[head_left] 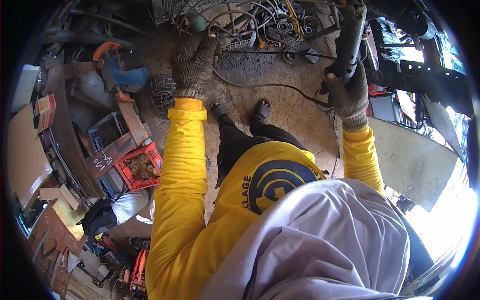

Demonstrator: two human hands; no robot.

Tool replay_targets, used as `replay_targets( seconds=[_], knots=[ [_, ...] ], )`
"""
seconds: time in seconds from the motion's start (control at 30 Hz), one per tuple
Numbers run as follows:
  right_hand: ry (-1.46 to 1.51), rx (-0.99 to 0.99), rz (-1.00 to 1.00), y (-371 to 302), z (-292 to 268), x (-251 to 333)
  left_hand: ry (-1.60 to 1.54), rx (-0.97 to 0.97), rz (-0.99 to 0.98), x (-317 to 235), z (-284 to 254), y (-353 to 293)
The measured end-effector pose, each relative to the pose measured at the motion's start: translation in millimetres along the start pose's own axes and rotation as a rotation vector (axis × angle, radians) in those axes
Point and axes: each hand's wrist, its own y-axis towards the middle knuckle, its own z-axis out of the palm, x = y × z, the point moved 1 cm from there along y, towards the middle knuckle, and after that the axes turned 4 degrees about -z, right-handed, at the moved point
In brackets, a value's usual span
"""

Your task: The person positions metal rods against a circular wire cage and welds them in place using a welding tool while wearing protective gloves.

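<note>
My left hand [194, 67], in a dirty knit glove, is closed at the edge of a frame of curved metal rods [235, 14]. Its fingers appear wrapped round a rod, though the grip is partly hidden. On the right, my gloved right hand [351, 95] grips the dark rear end of a long grey corded power tool [352, 37], which looks like an angle grinder. The tool points away from me, its working end out of clear sight. A dark cable [285, 86] runs from near my right hand leftward over the floor.
A white basket [239, 44] and metal parts lie beyond the rods. To the left are a blue bench tool [127, 76], a red crate [142, 167] of round metal pieces and a wire coil [162, 92]. A pale board [407, 157] leans at the right. My feet stand on stained concrete [295, 120].
</note>
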Motion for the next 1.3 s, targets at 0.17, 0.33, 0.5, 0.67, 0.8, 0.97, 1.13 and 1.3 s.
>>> replay_targets(
  seconds=[0.17, 0.33, 0.5, 0.67, 0.8, 0.97, 1.13, 1.3],
  knots=[
    [0.048, 0.0, 0.035, 1.8, 2.0, 0.6, 0.133, 0.03, 0.061, 18.6, -9.4, 14.6],
    [0.05, 0.027, 0.047, 3.7, 2.6, 0.6, -0.724, 0.246, -0.138, 42.0, -22.8, 26.9],
    [0.056, 0.026, 0.029, 3.0, 4.1, -1.6, -0.107, 0.027, 0.074, 22.1, -6.6, 14.1],
    [0.071, 0.039, 0.028, 4.9, 7.7, 2.0, -0.286, 0.056, -0.016, 36.2, -15.9, 22.1],
    [0.06, 0.035, 0.039, 5.8, 8.1, 0.0, 0.391, -0.045, 0.207, 19.4, -10.5, 14.2],
    [0.046, 0.043, 0.029, 7.2, 8.5, 2.4, 0.291, -0.055, 0.147, 15.0, -8.0, 11.9],
    [0.048, 0.038, 0.04, 8.0, 9.4, 0.3, 0.11, -0.034, 0.141, 22.3, -12.1, 17.2],
    [0.074, 0.045, 0.031, 6.7, 8.4, -4.2, 0.257, -0.055, 0.114, 11.4, -3.6, 9.0]
  ],
)
